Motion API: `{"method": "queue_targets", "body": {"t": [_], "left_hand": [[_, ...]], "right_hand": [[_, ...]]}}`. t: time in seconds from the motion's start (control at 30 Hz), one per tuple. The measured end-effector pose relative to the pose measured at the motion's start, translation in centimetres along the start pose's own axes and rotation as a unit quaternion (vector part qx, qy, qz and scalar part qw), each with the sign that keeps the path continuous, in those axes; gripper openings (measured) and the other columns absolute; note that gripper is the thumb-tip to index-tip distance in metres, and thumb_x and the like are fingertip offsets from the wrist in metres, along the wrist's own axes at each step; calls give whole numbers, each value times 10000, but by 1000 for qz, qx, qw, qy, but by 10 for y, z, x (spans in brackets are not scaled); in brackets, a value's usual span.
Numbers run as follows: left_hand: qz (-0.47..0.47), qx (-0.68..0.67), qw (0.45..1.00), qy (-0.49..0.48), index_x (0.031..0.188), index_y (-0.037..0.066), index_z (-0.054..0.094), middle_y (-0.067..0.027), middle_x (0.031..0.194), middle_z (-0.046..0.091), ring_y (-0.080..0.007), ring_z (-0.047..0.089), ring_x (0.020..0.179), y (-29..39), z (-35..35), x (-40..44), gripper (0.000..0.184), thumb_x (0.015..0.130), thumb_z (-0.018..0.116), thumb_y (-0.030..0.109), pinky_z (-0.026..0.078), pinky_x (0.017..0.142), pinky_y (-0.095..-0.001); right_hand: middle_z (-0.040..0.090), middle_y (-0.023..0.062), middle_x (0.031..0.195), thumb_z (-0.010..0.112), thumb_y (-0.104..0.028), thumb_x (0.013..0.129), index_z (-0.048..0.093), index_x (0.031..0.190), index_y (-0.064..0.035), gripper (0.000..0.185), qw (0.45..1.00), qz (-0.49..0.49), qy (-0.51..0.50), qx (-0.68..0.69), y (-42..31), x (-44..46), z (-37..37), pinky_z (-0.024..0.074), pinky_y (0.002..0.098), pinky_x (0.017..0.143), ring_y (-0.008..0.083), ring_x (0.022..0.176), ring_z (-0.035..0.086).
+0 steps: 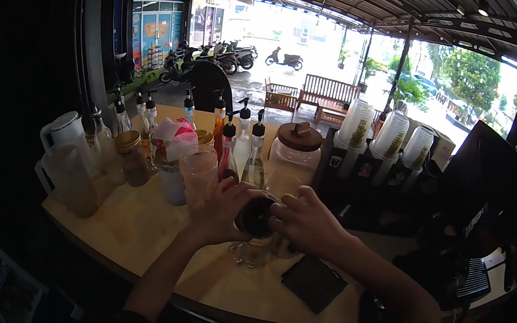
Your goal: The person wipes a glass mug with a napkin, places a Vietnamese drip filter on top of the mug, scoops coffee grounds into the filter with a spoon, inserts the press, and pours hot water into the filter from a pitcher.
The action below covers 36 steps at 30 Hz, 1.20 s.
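Above the wooden counter [144, 238], my left hand [222, 210] wraps round the left side of a round dark container [256, 216]. The fingers of my right hand [306, 222] are bent and pressed together at that container's right rim; whether they pinch something there is too small to tell. A clear glass vessel [250, 253] stands just below the container. Left of my left hand is a tall clear cup [198, 172]. A dark folded cloth [313, 284] lies on the counter to the right of the glass vessel.
Pump bottles [253, 160] and a wooden-lidded jar [294, 161] stand behind my hands. Plastic pitchers [70, 177] and gold-lidded jars [132, 156] are at the left. Stacked plastic cups [355, 125] rise from a black holder at the right, beside a dark screen [482, 170].
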State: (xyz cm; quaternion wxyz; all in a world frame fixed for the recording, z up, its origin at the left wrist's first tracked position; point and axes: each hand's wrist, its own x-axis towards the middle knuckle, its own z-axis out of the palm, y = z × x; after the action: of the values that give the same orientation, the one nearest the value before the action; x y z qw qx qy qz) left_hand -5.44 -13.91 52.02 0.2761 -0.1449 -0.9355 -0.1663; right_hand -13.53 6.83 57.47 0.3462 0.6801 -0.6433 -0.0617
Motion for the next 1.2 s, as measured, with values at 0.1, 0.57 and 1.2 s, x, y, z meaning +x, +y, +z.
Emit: {"method": "queue_targets", "body": {"t": [0.1, 0.57, 1.2], "left_hand": [[4, 7, 1000, -11, 1239, 162, 454, -49, 1186, 505, -265, 473, 1176, 0, 2, 1, 812, 531, 819, 322, 256, 1096, -497], [-19, -84, 996, 25, 1214, 97, 477, -104, 1186, 526, -302, 499, 1147, -13, 11, -1, 838, 509, 837, 370, 397, 992, -440], [-43, 35, 984, 170, 1173, 124, 501, -75, 1062, 537, -284, 528, 1004, 12, 28, -2, 758, 518, 793, 369, 387, 882, -431]], "right_hand": [[543, -27, 966, 596, -202, 767, 613, 849, -160, 94, 999, -39, -18, 3, -4, 1, 9, 368, 385, 939, 139, 1005, 505], [535, -27, 953, 572, -167, 772, 607, 912, -173, 144, 999, -5, -11, 37, -4, 5, 2, 400, 362, 875, 139, 999, 511], [556, 79, 820, 603, -127, 752, 568, 808, -18, 127, 988, 126, -81, -28, -28, -9, 11, 503, 266, 433, 151, 554, 623]]}}
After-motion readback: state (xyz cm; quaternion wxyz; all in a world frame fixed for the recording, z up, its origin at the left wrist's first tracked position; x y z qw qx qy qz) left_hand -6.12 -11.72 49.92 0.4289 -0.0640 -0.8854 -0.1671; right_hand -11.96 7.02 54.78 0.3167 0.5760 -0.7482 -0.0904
